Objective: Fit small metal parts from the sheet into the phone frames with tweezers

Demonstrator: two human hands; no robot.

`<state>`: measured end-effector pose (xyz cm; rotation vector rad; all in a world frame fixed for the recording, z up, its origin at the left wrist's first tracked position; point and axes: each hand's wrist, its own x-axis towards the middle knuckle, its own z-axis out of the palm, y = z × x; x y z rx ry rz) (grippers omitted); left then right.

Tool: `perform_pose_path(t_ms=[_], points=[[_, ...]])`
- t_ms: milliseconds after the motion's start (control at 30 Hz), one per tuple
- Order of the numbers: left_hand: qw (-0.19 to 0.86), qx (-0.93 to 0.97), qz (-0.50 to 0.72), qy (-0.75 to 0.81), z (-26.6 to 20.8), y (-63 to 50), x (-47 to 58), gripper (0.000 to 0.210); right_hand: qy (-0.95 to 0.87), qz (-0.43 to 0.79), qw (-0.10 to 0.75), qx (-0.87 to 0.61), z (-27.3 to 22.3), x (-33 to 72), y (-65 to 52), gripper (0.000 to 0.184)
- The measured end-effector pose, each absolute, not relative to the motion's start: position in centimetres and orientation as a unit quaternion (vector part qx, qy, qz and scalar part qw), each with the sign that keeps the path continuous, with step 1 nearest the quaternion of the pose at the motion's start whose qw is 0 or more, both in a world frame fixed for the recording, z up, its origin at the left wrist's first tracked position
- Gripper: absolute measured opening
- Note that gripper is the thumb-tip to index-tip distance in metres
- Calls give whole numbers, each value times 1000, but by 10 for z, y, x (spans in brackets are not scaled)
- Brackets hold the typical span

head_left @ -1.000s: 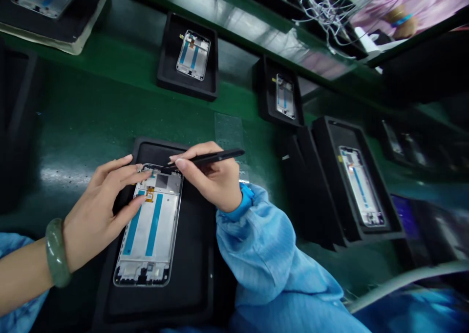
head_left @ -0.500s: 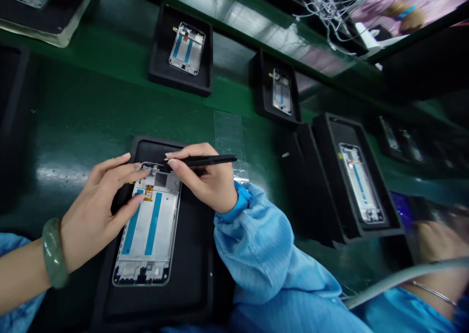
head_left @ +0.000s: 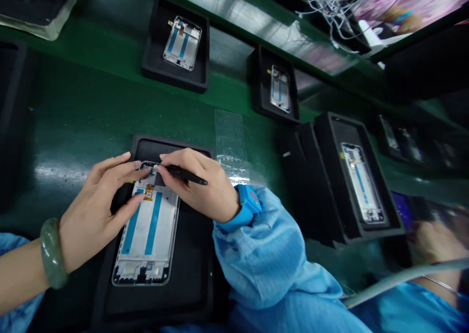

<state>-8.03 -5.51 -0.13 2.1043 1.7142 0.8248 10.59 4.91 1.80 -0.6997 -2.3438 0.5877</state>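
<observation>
A phone frame (head_left: 141, 235) with two blue strips and a small orange flex cable (head_left: 149, 193) lies tilted in a black foam tray (head_left: 190, 274) before me. My left hand (head_left: 93, 208), wearing a green bangle, has its fingers spread, with the fingertips resting on the frame's upper left part. Over the frame's top end, my right hand (head_left: 200, 181) is closed in a pinch on slim black tweezers (head_left: 185, 174). Their working tip is hidden by my fingers, near the frame's top edge. A blue band circles my right wrist.
More phone frames lie in black trays: one at the back (head_left: 182, 42), another farther right (head_left: 280, 89), and one atop stacked trays (head_left: 362, 181). Clear plastic film (head_left: 229, 133) lies on the green table. A co-worker's hand (head_left: 437, 242) and a grey tube (head_left: 403, 279) are at right.
My right hand has shifted slightly left and down over the frame, and the tweezers' back end has swung down. My left hand and the frame stay nearly still.
</observation>
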Motion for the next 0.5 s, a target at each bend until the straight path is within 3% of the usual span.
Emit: perform_pose_path(t_ms=[233, 500], points=[[150, 734, 281, 600, 0, -55, -79, 35, -791, 359, 377, -322, 9, 109, 52, 12], [159, 730, 284, 602, 1, -56, -79, 34, -789, 389, 349, -323, 6, 106, 52, 16]])
